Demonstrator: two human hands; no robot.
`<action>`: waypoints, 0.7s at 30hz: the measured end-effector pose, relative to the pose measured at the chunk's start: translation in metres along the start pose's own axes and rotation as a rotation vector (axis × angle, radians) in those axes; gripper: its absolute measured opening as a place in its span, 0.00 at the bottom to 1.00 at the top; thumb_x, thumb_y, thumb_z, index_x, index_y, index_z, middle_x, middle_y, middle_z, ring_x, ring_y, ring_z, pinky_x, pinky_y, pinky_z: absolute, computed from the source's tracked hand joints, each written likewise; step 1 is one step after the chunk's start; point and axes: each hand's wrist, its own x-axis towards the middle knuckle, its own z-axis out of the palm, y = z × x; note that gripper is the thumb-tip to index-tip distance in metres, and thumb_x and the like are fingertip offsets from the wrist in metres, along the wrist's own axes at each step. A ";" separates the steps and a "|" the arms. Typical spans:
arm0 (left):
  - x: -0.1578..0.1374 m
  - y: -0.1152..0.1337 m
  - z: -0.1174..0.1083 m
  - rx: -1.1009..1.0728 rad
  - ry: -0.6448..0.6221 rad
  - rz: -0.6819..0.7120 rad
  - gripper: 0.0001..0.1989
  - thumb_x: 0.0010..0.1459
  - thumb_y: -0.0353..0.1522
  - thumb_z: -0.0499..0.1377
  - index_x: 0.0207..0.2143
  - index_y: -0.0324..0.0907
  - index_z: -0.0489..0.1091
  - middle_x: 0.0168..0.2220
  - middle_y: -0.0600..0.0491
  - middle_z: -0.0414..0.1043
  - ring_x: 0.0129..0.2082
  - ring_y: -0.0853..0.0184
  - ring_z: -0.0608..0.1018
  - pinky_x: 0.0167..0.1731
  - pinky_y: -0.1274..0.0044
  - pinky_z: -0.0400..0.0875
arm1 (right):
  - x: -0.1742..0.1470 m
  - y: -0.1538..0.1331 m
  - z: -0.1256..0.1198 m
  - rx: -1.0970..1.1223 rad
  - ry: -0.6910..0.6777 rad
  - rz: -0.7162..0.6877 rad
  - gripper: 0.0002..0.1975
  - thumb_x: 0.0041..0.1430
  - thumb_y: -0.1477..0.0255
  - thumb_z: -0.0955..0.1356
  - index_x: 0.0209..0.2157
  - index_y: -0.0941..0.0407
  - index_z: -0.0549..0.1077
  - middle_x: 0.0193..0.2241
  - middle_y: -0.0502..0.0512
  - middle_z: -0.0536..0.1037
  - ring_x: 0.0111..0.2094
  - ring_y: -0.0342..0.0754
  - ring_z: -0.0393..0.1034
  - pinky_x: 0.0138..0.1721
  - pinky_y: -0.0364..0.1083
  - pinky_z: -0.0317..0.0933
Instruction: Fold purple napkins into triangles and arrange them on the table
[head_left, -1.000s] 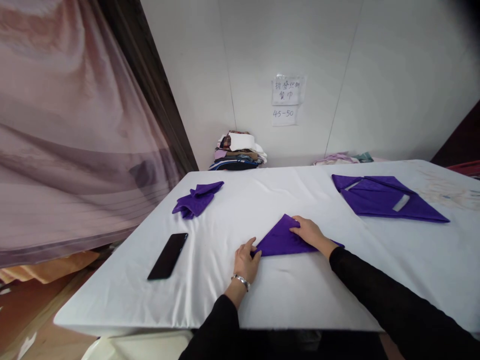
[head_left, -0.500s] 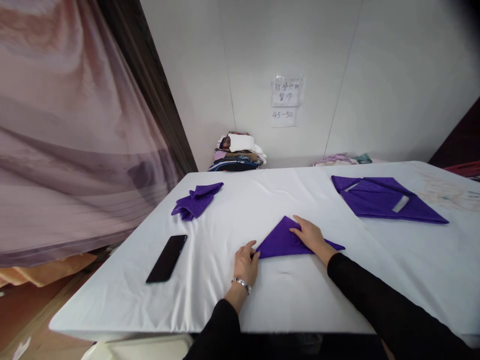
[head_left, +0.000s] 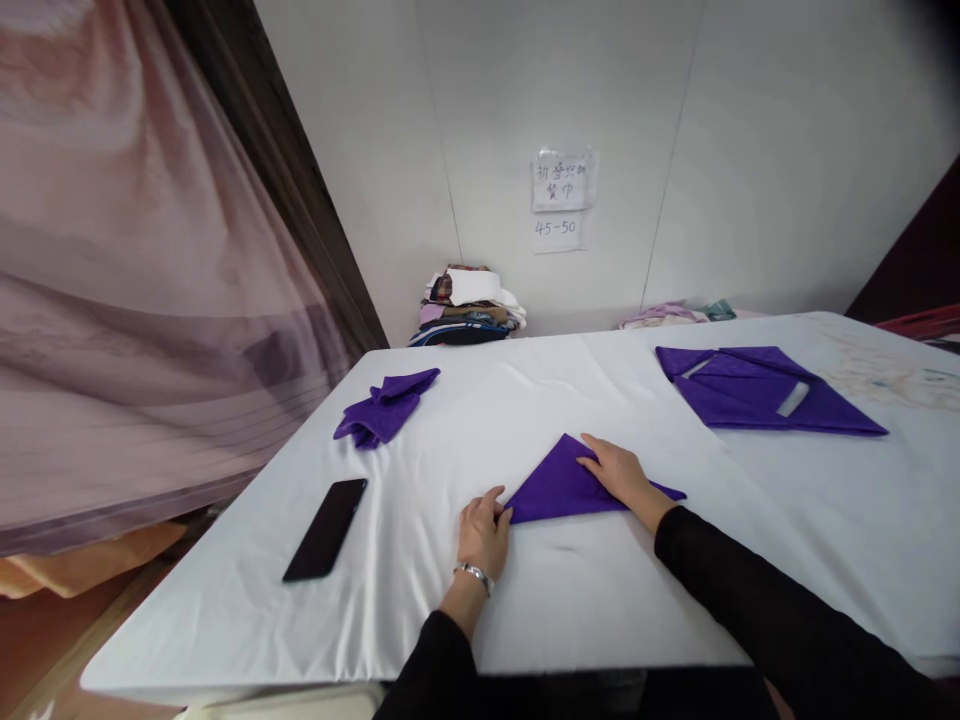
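Observation:
In front of me a purple cloth napkin [head_left: 551, 487] lies folded into a triangle, its point facing away. My left hand [head_left: 484, 532], with a silver bracelet at the wrist, pinches the napkin's left corner between thumb and fingers. Resting flat on the right part of the same napkin is my right hand [head_left: 616, 472], fingers stretched out and thumb apart. The palm and forearm hide some of the cloth, though its thin right corner sticks out beyond the wrist.
A white-covered table [head_left: 420, 560] carries a black phone [head_left: 326, 530], a crumpled purple cloth [head_left: 384, 410] and a folded purple cloth [head_left: 757, 390] with pale strips. Behind stand piled clothes [head_left: 472, 310]. Paper signs [head_left: 561, 200] hang on the wall; a pink curtain [head_left: 135, 280] drapes at left.
The view has shifted slightly. My left hand still pinches the napkin's left corner and my right hand stays on its right part; the napkin's shape looks about the same.

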 end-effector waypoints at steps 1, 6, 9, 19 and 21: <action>0.000 0.000 0.000 0.009 0.001 0.005 0.14 0.53 0.29 0.53 0.44 0.45 0.66 0.27 0.56 0.71 0.33 0.64 0.72 0.43 0.65 0.66 | 0.000 0.000 -0.001 -0.003 0.000 0.000 0.23 0.61 0.61 0.59 0.55 0.53 0.61 0.49 0.57 0.72 0.48 0.55 0.66 0.43 0.50 0.63; 0.001 0.000 -0.001 0.066 -0.009 0.020 0.14 0.54 0.29 0.53 0.44 0.45 0.66 0.27 0.55 0.72 0.34 0.62 0.72 0.43 0.65 0.65 | 0.001 -0.001 -0.001 -0.007 0.004 0.012 0.24 0.60 0.60 0.60 0.56 0.53 0.60 0.49 0.57 0.71 0.48 0.55 0.67 0.43 0.50 0.63; 0.000 0.000 -0.003 0.106 -0.006 0.030 0.14 0.54 0.28 0.52 0.44 0.44 0.66 0.27 0.55 0.72 0.35 0.62 0.72 0.43 0.65 0.65 | 0.001 0.000 0.001 -0.010 0.017 0.008 0.23 0.60 0.61 0.60 0.56 0.53 0.60 0.49 0.57 0.72 0.48 0.54 0.66 0.43 0.49 0.63; 0.035 0.077 0.025 0.132 -0.123 0.313 0.16 0.58 0.30 0.49 0.49 0.42 0.64 0.49 0.48 0.69 0.52 0.63 0.67 0.53 0.64 0.58 | 0.001 -0.004 -0.006 0.010 0.007 -0.017 0.25 0.61 0.60 0.59 0.56 0.57 0.59 0.48 0.60 0.72 0.47 0.53 0.67 0.43 0.48 0.61; 0.045 0.089 0.042 0.209 -0.242 0.323 0.18 0.59 0.32 0.48 0.53 0.43 0.61 0.56 0.47 0.62 0.57 0.61 0.61 0.57 0.61 0.53 | 0.001 -0.006 -0.010 0.009 0.006 -0.018 0.25 0.61 0.60 0.59 0.56 0.57 0.59 0.48 0.60 0.72 0.47 0.53 0.67 0.44 0.47 0.60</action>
